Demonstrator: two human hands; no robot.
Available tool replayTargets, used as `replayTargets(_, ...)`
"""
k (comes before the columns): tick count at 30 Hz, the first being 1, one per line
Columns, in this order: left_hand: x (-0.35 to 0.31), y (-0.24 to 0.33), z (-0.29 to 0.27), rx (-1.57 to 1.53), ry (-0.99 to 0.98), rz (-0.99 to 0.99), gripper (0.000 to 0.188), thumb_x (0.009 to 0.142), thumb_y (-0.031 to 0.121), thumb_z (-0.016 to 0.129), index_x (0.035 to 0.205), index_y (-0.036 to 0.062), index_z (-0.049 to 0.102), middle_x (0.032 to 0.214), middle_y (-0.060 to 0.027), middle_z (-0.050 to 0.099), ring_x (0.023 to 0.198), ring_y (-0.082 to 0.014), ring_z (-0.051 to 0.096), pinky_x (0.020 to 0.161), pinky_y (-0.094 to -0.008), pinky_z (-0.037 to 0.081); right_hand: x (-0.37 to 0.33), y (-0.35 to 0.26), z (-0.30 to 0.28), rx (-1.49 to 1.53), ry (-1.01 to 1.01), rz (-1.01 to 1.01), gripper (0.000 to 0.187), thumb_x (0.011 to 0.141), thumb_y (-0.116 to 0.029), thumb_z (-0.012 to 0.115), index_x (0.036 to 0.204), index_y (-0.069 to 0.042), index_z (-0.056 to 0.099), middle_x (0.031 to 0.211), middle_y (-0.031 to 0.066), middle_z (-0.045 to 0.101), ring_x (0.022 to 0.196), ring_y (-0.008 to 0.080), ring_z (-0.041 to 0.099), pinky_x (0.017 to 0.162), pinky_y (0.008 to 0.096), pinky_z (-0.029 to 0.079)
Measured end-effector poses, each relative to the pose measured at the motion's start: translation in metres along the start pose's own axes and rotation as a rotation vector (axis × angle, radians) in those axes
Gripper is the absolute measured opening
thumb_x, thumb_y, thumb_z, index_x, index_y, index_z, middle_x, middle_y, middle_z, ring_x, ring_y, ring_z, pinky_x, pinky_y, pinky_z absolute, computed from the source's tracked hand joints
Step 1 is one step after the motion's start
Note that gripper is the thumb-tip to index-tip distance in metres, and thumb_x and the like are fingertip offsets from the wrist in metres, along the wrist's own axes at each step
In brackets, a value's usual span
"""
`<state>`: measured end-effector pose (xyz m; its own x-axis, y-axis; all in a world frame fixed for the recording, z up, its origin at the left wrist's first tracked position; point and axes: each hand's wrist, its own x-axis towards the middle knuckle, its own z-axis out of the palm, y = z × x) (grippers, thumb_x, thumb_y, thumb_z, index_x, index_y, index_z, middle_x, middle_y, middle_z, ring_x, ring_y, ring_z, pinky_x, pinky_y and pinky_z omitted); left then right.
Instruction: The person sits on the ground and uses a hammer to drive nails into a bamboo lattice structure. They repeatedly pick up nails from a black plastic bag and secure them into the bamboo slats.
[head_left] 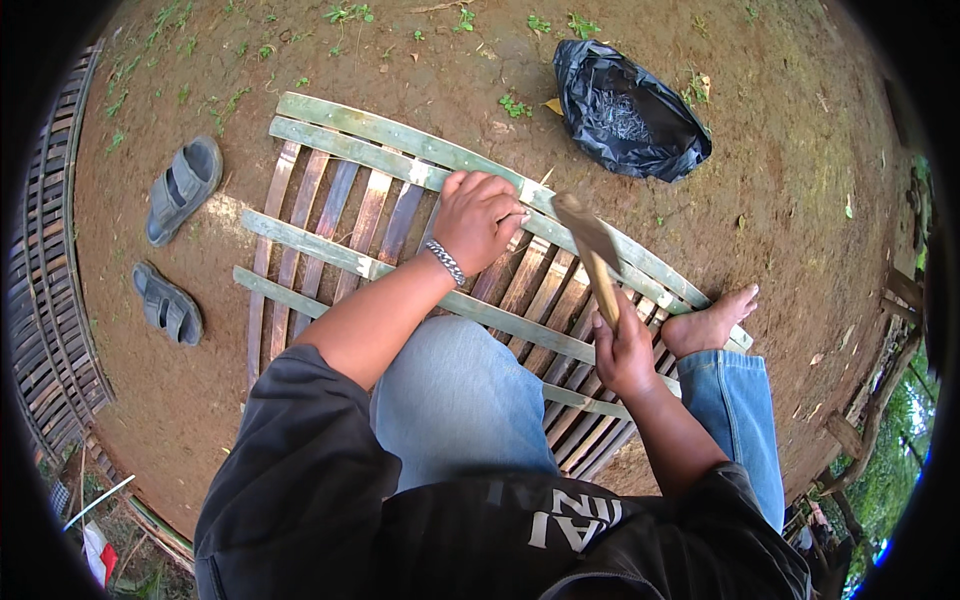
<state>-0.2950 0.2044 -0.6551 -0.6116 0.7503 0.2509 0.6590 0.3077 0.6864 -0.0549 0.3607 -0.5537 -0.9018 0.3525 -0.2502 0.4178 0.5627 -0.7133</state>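
Dark sleeves and a denim-clad knee frame the work below: right hand (625, 350), fingers wrapped tight around a wooden-handled hammer (590, 250) raised over the bamboo slat panel (330, 255) lying on bare earth; left hand (480, 220), fingers curled and pinched, seemingly on a nail, at the green cross-strip (400, 155). A mistimed blow could strike those fingertips, or the bare foot (710, 322) nearby.

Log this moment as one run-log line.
left hand: pressing on bamboo slat panel | right hand: gripping raised wooden tool | black bag: beyond panel | sandals: left
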Motion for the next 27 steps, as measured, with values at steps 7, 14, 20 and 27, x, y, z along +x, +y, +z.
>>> replayTargets(7, -0.003, -0.001, 0.000, 0.005, 0.002, -0.005, 0.008, 0.083, 0.021, 0.076, 0.084, 0.0135, 0.072, 0.098, 0.0007, 0.067, 0.103, -0.0227, 0.060, 0.099, -0.0423, 0.036, 0.005, -0.006, -0.002, -0.010, -0.076, 0.171, 0.045, 0.100, -0.011, 0.059, 0.144, -0.005, 0.049, 0.125, 0.0307, 0.064, 0.114, 0.0489, 0.065, 0.095, 0.0504, 0.054)
replayTargets(14, -0.004, 0.002, -0.001, 0.008, -0.017, -0.006, 0.008, 0.081, 0.020, 0.077, 0.084, 0.0148, 0.072, 0.100, 0.0015, 0.066, 0.106, -0.0217, 0.060, 0.102, -0.0433, 0.035, 0.001, 0.002, 0.002, -0.060, -0.178, 0.290, 0.047, 0.100, -0.012, 0.061, 0.144, -0.005, 0.049, 0.124, 0.0303, 0.065, 0.114, 0.0482, 0.065, 0.096, 0.0509, 0.054)
replayTargets(20, -0.002, -0.003, 0.001, 0.035, -0.040, -0.013, 0.008, 0.081, 0.019, 0.077, 0.086, 0.0152, 0.073, 0.102, 0.0018, 0.066, 0.108, -0.0212, 0.060, 0.104, -0.0443, 0.035, 0.003, 0.009, 0.005, -0.128, -0.158, 0.155, 0.048, 0.101, -0.014, 0.060, 0.146, -0.005, 0.048, 0.124, 0.0307, 0.065, 0.111, 0.0482, 0.066, 0.094, 0.0504, 0.055)
replayTargets(27, 0.001, -0.002, 0.001, 0.026, -0.005, 0.006, 0.009, 0.080, 0.019, 0.078, 0.086, 0.0150, 0.073, 0.100, 0.0019, 0.065, 0.108, -0.0212, 0.059, 0.104, -0.0441, 0.035, -0.002, 0.014, 0.006, -0.012, -0.017, 0.071, 0.047, 0.100, -0.012, 0.061, 0.145, -0.004, 0.048, 0.121, 0.0295, 0.066, 0.108, 0.0467, 0.068, 0.091, 0.0499, 0.056)
